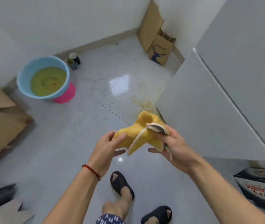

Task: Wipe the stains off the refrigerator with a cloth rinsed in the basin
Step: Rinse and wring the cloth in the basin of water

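A yellow cloth (142,131) with a pale edge hangs bunched between both hands at the centre of the view. My left hand (107,146) pinches its left end between thumb and fingers. My right hand (175,146) grips its right end, fingers curled round the folded edge. The white refrigerator (217,101) stands to the right, close to my right hand. A blue basin (25,75) holding yellow-green water sits on a pink stool (67,96) at the far left by the wall.
Cardboard boxes (0,117) lie on the left. A cardboard sheet and a paper bag with a deer print (161,49) lean in the far corner. Small cups (74,60) stand by the wall. Yellowish smears (143,101) mark the floor near the refrigerator. Printed boxes (261,189) sit at the right.
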Available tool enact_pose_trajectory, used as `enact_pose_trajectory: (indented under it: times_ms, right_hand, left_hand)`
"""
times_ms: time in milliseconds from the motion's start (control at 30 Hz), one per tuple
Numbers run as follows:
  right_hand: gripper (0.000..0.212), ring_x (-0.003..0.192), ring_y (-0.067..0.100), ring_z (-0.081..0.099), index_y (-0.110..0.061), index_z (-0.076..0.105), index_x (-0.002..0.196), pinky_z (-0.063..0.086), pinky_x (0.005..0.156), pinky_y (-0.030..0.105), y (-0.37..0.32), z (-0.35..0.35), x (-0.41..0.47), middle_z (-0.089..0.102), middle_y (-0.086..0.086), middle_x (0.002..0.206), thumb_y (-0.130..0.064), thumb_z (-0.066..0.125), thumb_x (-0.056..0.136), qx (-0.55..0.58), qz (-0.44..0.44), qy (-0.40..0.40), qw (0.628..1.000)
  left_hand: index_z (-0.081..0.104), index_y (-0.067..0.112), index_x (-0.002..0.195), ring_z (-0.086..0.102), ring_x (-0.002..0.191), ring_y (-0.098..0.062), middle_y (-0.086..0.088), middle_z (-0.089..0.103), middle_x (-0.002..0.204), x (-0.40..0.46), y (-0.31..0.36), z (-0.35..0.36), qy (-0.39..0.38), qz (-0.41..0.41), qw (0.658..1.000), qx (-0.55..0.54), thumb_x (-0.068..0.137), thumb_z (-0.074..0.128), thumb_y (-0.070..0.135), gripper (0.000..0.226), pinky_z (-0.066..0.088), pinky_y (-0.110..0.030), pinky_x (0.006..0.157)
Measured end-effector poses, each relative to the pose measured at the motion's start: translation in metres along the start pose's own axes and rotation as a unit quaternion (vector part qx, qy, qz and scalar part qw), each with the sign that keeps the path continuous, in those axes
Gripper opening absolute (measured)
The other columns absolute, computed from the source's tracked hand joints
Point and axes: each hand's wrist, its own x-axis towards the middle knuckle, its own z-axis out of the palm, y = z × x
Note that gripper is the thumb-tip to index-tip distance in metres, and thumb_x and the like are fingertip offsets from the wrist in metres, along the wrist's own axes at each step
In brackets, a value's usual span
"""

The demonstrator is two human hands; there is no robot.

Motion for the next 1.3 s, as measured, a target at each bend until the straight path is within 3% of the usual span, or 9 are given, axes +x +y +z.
enact_pose_trajectory:
  times_ms: [200, 267, 367, 500, 700, 833, 1033, 1200, 1300]
  right_hand:
    - [0.066, 0.147, 0.054, 0.034, -0.009, 0.051, 0.15, 0.02, 0.114, 0.081, -0.086, 0.122, 0.062, 0.041, 0.024, 0.16, -0.041, 0.045, 0.094, 0.254, 0.025, -0.217, 0.942]
    - [0.067, 0.133, 0.045, 0.055, -0.012, 0.068, 0.134, 0.041, 0.108, 0.069, -0.082, 0.174, 0.101, 0.059, 0.022, 0.144, -0.062, 0.047, 0.095, 0.16, 0.101, -0.169, 0.967]
    - [0.028, 0.083, 0.028, 0.071, -0.007, 0.074, 0.087, 0.06, 0.074, 0.036, -0.097, 0.26, 0.159, 0.072, 0.015, 0.091, -0.024, 0.084, 0.067, 0.024, 0.118, -0.192, 0.974]
    - [0.049, 0.095, 0.033, 0.068, -0.011, 0.076, 0.116, 0.058, 0.088, 0.048, -0.118, 0.317, 0.226, 0.067, 0.02, 0.114, 0.008, 0.05, 0.079, -0.03, 0.18, -0.212, 0.96]
    - [0.056, 0.111, 0.038, 0.07, -0.005, 0.069, 0.128, 0.053, 0.104, 0.054, -0.128, 0.39, 0.381, 0.076, 0.018, 0.118, -0.05, 0.065, 0.095, -0.122, 0.272, -0.228, 0.927]
    - [0.024, 0.081, 0.02, 0.073, -0.013, 0.065, 0.108, 0.062, 0.058, 0.03, -0.147, 0.459, 0.441, 0.077, 0.008, 0.102, -0.035, 0.067, 0.1, -0.273, 0.244, -0.194, 0.91]
    - [0.075, 0.118, 0.037, 0.067, -0.018, 0.057, 0.139, 0.058, 0.097, 0.056, -0.188, 0.511, 0.53, 0.063, 0.015, 0.135, -0.032, 0.09, 0.073, -0.238, 0.189, -0.163, 0.939]
    - [0.054, 0.113, 0.034, 0.067, -0.014, 0.058, 0.139, 0.06, 0.094, 0.047, -0.184, 0.532, 0.588, 0.064, 0.014, 0.127, 0.004, 0.072, 0.091, -0.274, 0.135, -0.094, 0.948]
    - [0.055, 0.098, 0.026, 0.064, -0.024, 0.053, 0.135, 0.058, 0.072, 0.036, -0.175, 0.544, 0.626, 0.059, 0.012, 0.123, 0.008, 0.061, 0.09, -0.405, 0.074, -0.061, 0.909]
  left_hand:
    - [0.057, 0.007, 0.093, 0.056, 0.079, -0.013, -0.001, 0.059, 0.083, -0.041, 0.127, -0.148, 0.048, 0.19, 0.981, -0.003, 0.093, 0.067, 0.035, 0.031, 0.046, -0.027, 0.071]
    - [0.056, 0.004, 0.099, 0.06, 0.08, -0.013, -0.001, 0.063, 0.084, -0.037, 0.138, -0.192, 0.062, 0.173, 0.983, -0.018, 0.092, 0.074, 0.031, 0.034, 0.048, -0.024, 0.068]
    - [0.06, 0.01, 0.106, 0.064, 0.079, -0.015, -0.002, 0.07, 0.09, -0.028, 0.152, -0.263, 0.092, 0.113, 0.986, -0.084, 0.081, 0.083, 0.029, 0.039, 0.051, -0.025, 0.062]
    - [0.059, 0.011, 0.121, 0.071, 0.091, -0.023, -0.01, 0.072, 0.108, -0.012, 0.159, -0.328, 0.117, 0.032, 0.969, -0.214, 0.076, 0.079, 0.0, 0.05, 0.06, -0.039, 0.069]
    - [0.059, 0.009, 0.127, 0.068, 0.11, -0.031, -0.018, 0.07, 0.123, 0.062, 0.181, -0.409, 0.261, 0.026, 0.922, -0.285, 0.084, 0.062, -0.02, 0.052, 0.061, -0.047, 0.087]
    - [0.061, 0.008, 0.128, 0.068, 0.112, -0.034, -0.018, 0.07, 0.122, 0.109, 0.205, -0.465, 0.341, -0.012, 0.888, -0.308, 0.088, 0.063, -0.018, 0.048, 0.057, -0.049, 0.091]
    - [0.064, -0.002, 0.123, 0.071, 0.106, -0.033, -0.021, 0.072, 0.12, 0.185, 0.24, -0.554, 0.342, -0.062, 0.875, -0.337, 0.093, 0.065, -0.007, 0.031, 0.058, -0.045, 0.088]
    - [0.066, -0.001, 0.12, 0.074, 0.097, -0.034, -0.022, 0.074, 0.113, 0.266, 0.243, -0.609, 0.328, -0.127, 0.847, -0.398, 0.101, 0.061, 0.02, 0.029, 0.063, -0.046, 0.065]
    - [0.066, 0.015, 0.11, 0.069, 0.106, -0.033, -0.016, 0.071, 0.121, 0.314, 0.244, -0.623, 0.371, -0.145, 0.866, -0.301, 0.105, 0.056, 0.021, 0.013, 0.057, -0.054, 0.093]
